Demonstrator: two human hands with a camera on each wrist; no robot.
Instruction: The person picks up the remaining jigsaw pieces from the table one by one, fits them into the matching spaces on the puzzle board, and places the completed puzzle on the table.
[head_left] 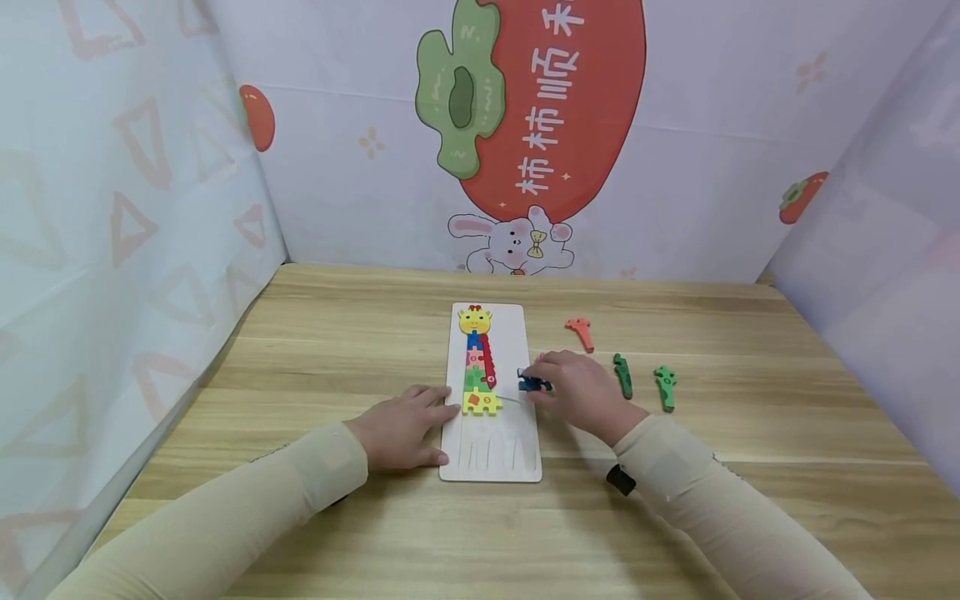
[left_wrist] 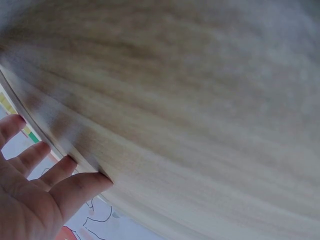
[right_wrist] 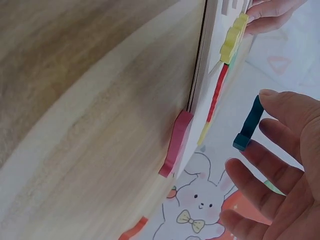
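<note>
While my left hand (head_left: 405, 427) rested with its fingers spread at the left edge of the pale board (head_left: 517, 458), near the middle of the head view, my right hand (head_left: 576, 393) had a dark blue puzzle piece (head_left: 534, 384) pinched between thumb and fingertip. The piece was over the board's right side, just right of the frame's centre; in the right wrist view it showed clear of the board, gripped by its two ends.

I took it for something light and stiff, probably painted wood or dense foam — not fragile, though its smooth face could have slid under a careless finger. The ends, or the thin side edges, seemed the best places to take hold, leaving the flat back free. The narrow knobs looked like the weakest parts, so I judged a light pinch enough.

On the board, left of centre, lay the yellow giraffe head (head_left: 474, 322) and, lowest in the column, a yellow piece (head_left: 480, 403). Right of centre on the table (head_left: 330, 350) lay an orange-red piece (head_left: 580, 332), a dark green piece (head_left: 623, 376) and — farther right — a lighter green piece (head_left: 664, 387).
</note>
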